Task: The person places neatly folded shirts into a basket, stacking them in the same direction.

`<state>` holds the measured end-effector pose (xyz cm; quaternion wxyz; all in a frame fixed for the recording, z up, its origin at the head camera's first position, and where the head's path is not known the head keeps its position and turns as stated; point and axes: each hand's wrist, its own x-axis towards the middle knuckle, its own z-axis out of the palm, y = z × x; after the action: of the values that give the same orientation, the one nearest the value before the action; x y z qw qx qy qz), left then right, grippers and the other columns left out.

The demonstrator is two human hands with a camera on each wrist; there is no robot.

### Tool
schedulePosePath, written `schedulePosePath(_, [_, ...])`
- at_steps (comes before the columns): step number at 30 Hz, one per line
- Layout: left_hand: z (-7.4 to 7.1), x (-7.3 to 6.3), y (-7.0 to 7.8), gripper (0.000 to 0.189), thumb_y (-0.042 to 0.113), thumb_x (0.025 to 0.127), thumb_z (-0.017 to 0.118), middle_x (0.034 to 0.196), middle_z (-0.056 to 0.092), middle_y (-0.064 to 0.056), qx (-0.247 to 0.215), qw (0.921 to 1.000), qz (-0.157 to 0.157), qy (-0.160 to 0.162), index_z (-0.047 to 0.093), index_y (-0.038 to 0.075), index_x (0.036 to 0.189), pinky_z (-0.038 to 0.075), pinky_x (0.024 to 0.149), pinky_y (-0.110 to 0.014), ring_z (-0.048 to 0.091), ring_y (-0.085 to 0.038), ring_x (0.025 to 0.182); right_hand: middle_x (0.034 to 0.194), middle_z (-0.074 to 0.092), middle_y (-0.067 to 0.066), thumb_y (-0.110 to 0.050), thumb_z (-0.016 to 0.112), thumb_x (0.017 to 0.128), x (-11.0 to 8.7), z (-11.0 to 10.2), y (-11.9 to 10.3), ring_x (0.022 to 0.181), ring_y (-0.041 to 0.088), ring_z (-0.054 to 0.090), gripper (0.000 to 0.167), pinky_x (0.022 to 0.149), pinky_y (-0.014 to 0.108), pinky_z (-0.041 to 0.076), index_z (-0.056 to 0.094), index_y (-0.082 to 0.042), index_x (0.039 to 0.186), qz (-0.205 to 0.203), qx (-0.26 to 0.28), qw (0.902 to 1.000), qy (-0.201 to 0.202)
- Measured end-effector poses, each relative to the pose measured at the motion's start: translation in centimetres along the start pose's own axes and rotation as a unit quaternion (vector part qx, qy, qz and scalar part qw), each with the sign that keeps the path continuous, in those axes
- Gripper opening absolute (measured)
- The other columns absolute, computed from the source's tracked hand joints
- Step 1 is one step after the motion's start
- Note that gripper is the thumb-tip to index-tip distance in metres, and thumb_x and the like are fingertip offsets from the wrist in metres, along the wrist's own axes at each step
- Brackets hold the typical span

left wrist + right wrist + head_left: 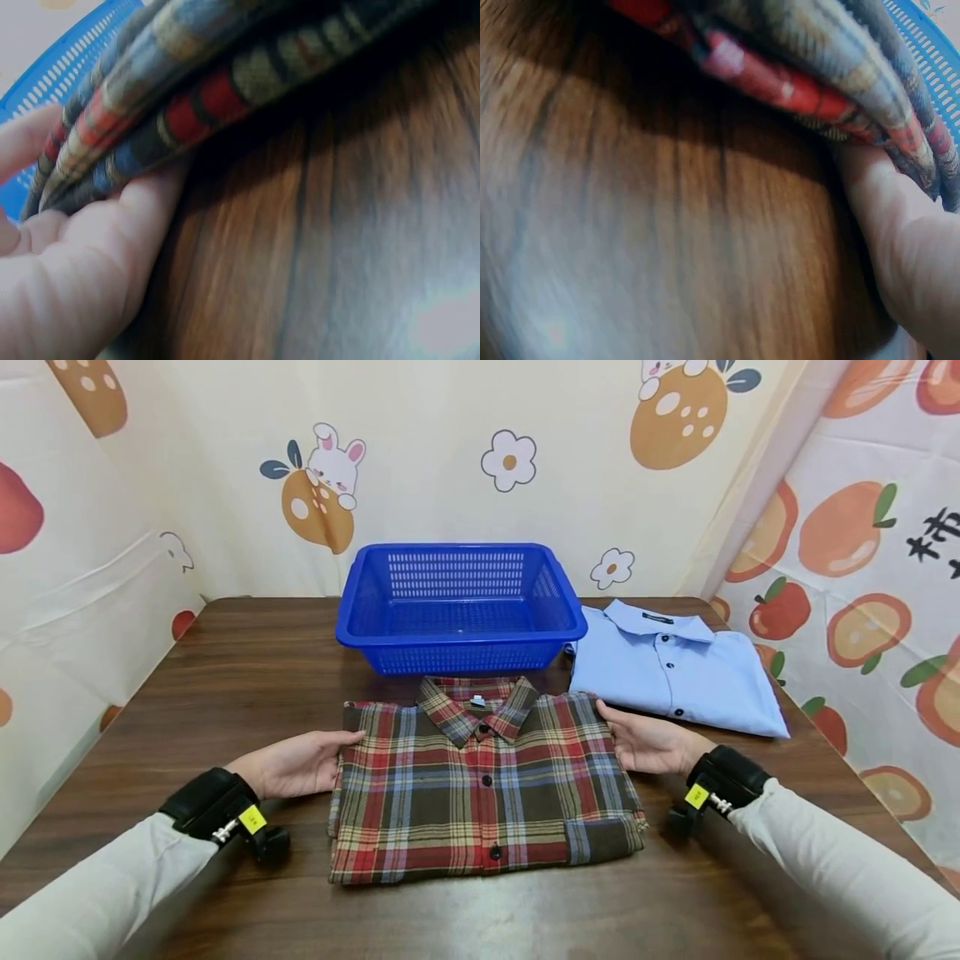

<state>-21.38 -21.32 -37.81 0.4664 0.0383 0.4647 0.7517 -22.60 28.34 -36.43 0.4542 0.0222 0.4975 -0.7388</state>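
A folded plaid shirt (450, 793) in red, dark green, blue and cream lies collar-away in the middle of the head view, its buttons facing up. At its left side edge, my left hand (300, 764) grips the fabric, thumb on top and fingers underneath. My right hand (652, 742) holds the opposite side edge the same way. In the left wrist view the stacked folds (202, 112) rest over the fingers of the left hand (90, 262). The right wrist view has the right hand (907, 232) under the folds there; its fingertips are hidden by the cloth.
Just behind the plaid shirt stands a blue plastic basket (465, 657) with perforated walls and nothing inside. To its right lies a folded light blue shirt (637, 668) near the right table edge. Printed curtains (435, 460) hang behind the brown wooden table (247, 668).
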Motion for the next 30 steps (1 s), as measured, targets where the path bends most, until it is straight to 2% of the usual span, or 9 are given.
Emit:
schedulePosePath(4, [0.4, 0.2, -0.2, 0.059, 0.019, 0.108, 0.029, 0.121, 0.059, -0.009, -0.001, 0.9999, 0.004, 0.016, -0.008, 0.001, 0.151, 0.045, 0.098, -0.037, 0.059, -0.019, 0.111, 0.121, 0.058, 0.008, -0.044, 0.017, 0.106, 0.1, 0.1, 0.3, 0.109, 0.019, 0.058, 0.046, 0.092, 0.033, 0.047, 0.034, -0.013, 0.136, -0.012, 0.019, 0.9991, -0.036])
schedulePosePath(8, [0.7, 0.5, 0.0, 0.039, 0.015, 0.108, 0.030, 0.116, 0.062, -0.014, -0.024, 0.9992, -0.009, 0.031, 0.020, -0.004, 0.141, 0.047, 0.097, -0.038, 0.062, -0.021, 0.107, 0.117, 0.064, 0.008, -0.024, 0.024, 0.109, 0.4, 0.4, 0.4, 0.107, 0.019, 0.061, 0.039, 0.091, 0.032, 0.049, 0.057, -0.008, 0.122, -0.016, 0.019, 0.9980, -0.059])
schedulePosePath(12, [1.0, 0.6, 0.5, 0.026, 0.011, 0.108, 0.030, 0.110, 0.064, -0.016, -0.043, 0.9982, -0.019, 0.038, 0.044, -0.004, 0.123, 0.050, 0.092, -0.034, 0.065, -0.021, 0.101, 0.112, 0.067, 0.013, -0.011, 0.029, 0.108, 0.4, 0.8, 0.0, 0.102, 0.022, 0.064, 0.034, 0.087, 0.033, 0.052, 0.062, -0.002, 0.113, 0.001, 0.007, 0.9995, -0.030])
schedulePosePath(16, [1.5, 0.1, 1.4, 0.033, 0.009, 0.108, 0.028, 0.107, 0.065, -0.016, -0.052, 0.9984, -0.010, 0.018, 0.058, -0.003, 0.112, 0.052, 0.088, -0.030, 0.066, -0.021, 0.098, 0.109, 0.068, 0.015, -0.010, 0.031, 0.108, 0.0, 1.8, -0.8, 0.100, 0.023, 0.066, 0.033, 0.086, 0.033, 0.053, 0.063, -0.001, 0.111, 0.003, 0.009, 1.0000, 0.000])
schedulePosePath(20, [2.2, -0.9, 2.8, 0.037, 0.008, 0.107, 0.027, 0.107, 0.065, -0.017, -0.065, 0.9977, -0.001, -0.021, 0.062, -0.004, 0.111, 0.051, 0.088, -0.030, 0.066, -0.022, 0.098, 0.106, 0.068, 0.017, -0.009, 0.034, 0.107, -1.0, 3.4, -2.1, 0.097, 0.024, 0.067, 0.030, 0.083, 0.034, 0.054, 0.061, 0.002, 0.109, -0.005, 0.030, 0.9993, 0.024])
schedulePosePath(22, [2.5, -1.5, 3.5, 0.039, 0.009, 0.108, 0.026, 0.108, 0.065, -0.019, -0.075, 0.9962, 0.000, -0.044, 0.062, -0.005, 0.113, 0.051, 0.089, -0.031, 0.066, -0.023, 0.100, 0.105, 0.068, 0.019, -0.009, 0.034, 0.107, -1.7, 4.2, -2.8, 0.096, 0.024, 0.067, 0.030, 0.083, 0.033, 0.054, 0.062, 0.004, 0.108, -0.008, 0.048, 0.9986, 0.022])
schedulePosePath(26, [3.3, -2.8, 5.0, 0.038, 0.010, 0.108, 0.027, 0.111, 0.065, -0.019, -0.084, 0.9935, 0.002, -0.076, 0.061, -0.007, 0.116, 0.050, 0.091, -0.032, 0.065, -0.023, 0.103, 0.106, 0.067, 0.021, -0.010, 0.031, 0.107, -3.5, 5.9, -4.6, 0.099, 0.026, 0.067, 0.036, 0.086, 0.034, 0.053, 0.063, 0.007, 0.110, -0.011, 0.081, 0.9964, -0.025])
schedulePosePath(30, [4.6, -4.1, 7.0, 0.033, 0.010, 0.107, 0.032, 0.109, 0.065, -0.020, -0.084, 0.9939, 0.007, -0.072, 0.058, -0.009, 0.116, 0.049, 0.091, -0.033, 0.066, -0.023, 0.101, 0.109, 0.065, 0.023, -0.012, 0.031, 0.107, -5.4, 7.6, -7.1, 0.102, 0.028, 0.065, 0.036, 0.090, 0.035, 0.051, 0.059, 0.009, 0.113, -0.007, 0.105, 0.9927, -0.059])
